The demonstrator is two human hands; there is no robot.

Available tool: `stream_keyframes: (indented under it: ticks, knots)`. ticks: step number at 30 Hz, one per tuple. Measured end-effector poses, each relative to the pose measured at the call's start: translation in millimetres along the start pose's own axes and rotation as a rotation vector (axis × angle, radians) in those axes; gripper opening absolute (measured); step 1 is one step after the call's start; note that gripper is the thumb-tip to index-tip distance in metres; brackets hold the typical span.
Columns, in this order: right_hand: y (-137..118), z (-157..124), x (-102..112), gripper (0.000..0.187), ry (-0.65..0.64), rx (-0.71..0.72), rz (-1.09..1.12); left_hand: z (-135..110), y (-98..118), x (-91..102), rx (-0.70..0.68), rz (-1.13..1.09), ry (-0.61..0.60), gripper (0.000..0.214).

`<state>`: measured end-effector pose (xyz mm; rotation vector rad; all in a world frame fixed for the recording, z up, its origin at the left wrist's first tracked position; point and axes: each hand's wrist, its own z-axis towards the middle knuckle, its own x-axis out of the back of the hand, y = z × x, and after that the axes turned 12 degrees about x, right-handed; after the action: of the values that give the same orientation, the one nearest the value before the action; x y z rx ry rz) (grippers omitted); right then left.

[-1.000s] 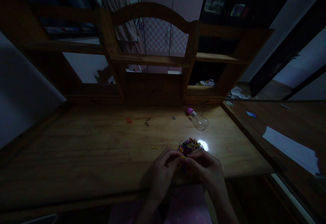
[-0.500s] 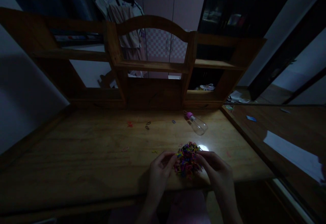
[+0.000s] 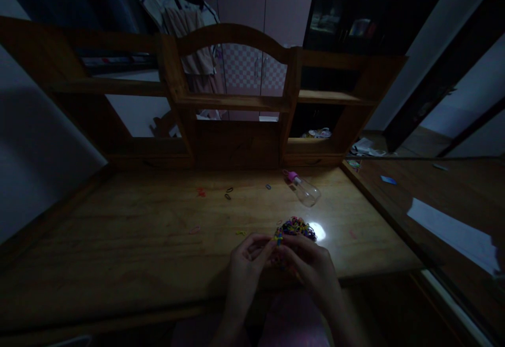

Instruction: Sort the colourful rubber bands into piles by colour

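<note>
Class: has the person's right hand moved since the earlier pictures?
Yes. Judged against the bottle, the right hand has shifted left to meet the left hand.

2 hands are in view: 1 left hand point(image 3: 245, 265) and 1 right hand point(image 3: 311, 269). 1 heap of coloured loop bands point(image 3: 296, 227) sits on 1 wooden desk point(image 3: 130, 242); the bands in the heap are too many and too dim to count. Away from the heap, 6 loose bands show: 1 red band point(image 3: 201, 192), 2 dark bands point(image 3: 229, 190), 1 bluish band point(image 3: 269, 186), 1 pink band point(image 3: 193, 230) and 1 yellow band point(image 3: 240, 233). There is 1 clear bottle point(image 3: 305, 191) with 1 pink cap point(image 3: 292, 176). 1 shelf unit point(image 3: 232, 102) stands at the desk's back. On the right are 1 white sheet point(image 3: 450, 231) and 1 small blue piece point(image 3: 389, 180).
</note>
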<state>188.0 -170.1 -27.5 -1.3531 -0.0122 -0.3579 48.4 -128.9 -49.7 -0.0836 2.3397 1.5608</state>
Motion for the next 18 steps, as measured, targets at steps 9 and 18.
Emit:
stream_keyframes:
  ticks: [9,18]
  knots:
    - [-6.3,1.9,4.3,0.030,-0.077,-0.067,0.168,-5.7,0.3,-1.0,-0.048,0.122,-0.001,0.016]
    - [3.0,1.1,4.1,0.021,-0.067,-0.058,0.184,-7.5,1.7,-0.4,-0.032,0.151,0.005,0.018]
